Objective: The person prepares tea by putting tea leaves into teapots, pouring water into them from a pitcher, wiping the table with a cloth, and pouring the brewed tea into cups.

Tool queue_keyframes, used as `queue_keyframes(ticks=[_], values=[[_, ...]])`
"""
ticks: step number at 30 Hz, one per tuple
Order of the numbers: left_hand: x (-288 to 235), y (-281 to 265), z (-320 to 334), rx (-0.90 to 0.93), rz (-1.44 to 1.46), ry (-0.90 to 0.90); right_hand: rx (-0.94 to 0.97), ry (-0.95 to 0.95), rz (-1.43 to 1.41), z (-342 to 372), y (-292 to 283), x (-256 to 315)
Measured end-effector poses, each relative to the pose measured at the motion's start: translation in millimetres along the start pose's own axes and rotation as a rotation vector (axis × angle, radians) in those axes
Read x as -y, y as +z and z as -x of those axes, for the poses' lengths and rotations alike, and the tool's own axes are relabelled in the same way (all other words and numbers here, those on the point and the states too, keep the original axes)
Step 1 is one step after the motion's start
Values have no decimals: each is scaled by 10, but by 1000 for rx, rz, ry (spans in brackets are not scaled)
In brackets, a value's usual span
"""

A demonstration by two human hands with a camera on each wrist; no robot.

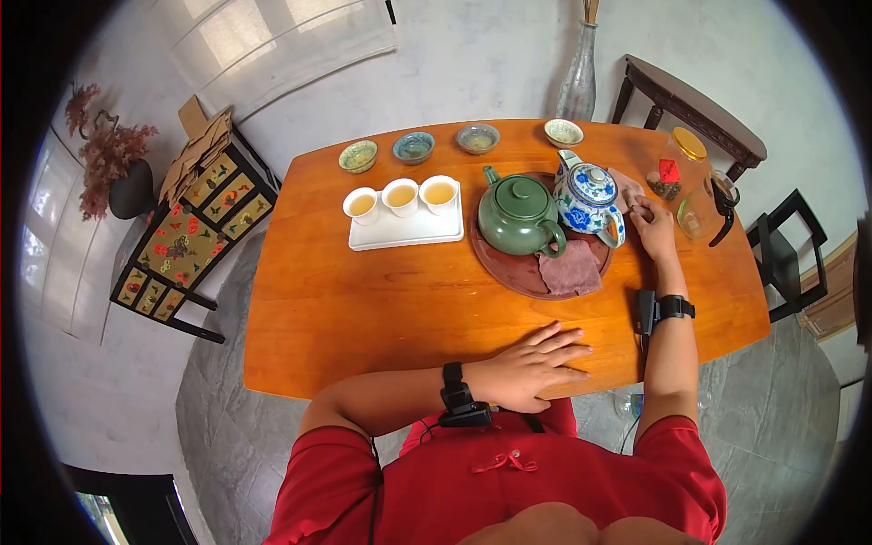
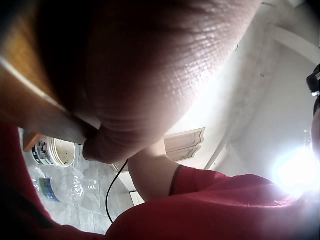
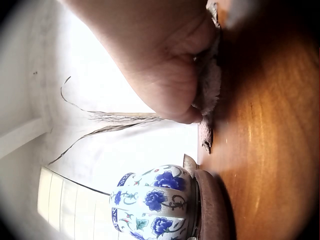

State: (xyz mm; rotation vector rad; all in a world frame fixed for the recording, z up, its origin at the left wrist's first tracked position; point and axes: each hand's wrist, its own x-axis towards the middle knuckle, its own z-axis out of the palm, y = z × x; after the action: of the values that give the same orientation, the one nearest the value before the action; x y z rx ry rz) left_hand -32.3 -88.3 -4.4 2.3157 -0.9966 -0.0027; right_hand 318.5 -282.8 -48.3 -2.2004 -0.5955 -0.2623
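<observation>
My right hand (image 1: pixel 656 232) pinches a brownish-pink cloth (image 1: pixel 627 188) against the table, to the right of the blue-and-white teapot (image 1: pixel 590 186). In the right wrist view the crumpled cloth (image 3: pixel 209 90) shows under the curled fingers, and the flowered teapot (image 3: pixel 155 200) stands close by. That teapot shares a round brown tray (image 1: pixel 498 267) with a green teapot (image 1: pixel 518 218). A second, folded cloth (image 1: pixel 572 271) lies over the tray's front edge. Near the table's front edge my left hand (image 1: pixel 527 368) rests palm down, fingers spread, holding nothing.
Three white cups (image 1: pixel 401 198) of tea stand on a white rectangular tray (image 1: pixel 406 238). Several patterned bowls (image 1: pixel 413 148) line the back edge. At the right are a gold-lidded jar (image 1: pixel 677 168) and a glass pot (image 1: pixel 698 213) with a dark handle.
</observation>
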Motion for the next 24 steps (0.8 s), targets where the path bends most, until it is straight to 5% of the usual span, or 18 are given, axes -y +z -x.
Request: queue_keyframes(ticks=[24], values=[[13, 16, -1, -10, -3, 4, -5, 17, -3, 1, -4, 14]])
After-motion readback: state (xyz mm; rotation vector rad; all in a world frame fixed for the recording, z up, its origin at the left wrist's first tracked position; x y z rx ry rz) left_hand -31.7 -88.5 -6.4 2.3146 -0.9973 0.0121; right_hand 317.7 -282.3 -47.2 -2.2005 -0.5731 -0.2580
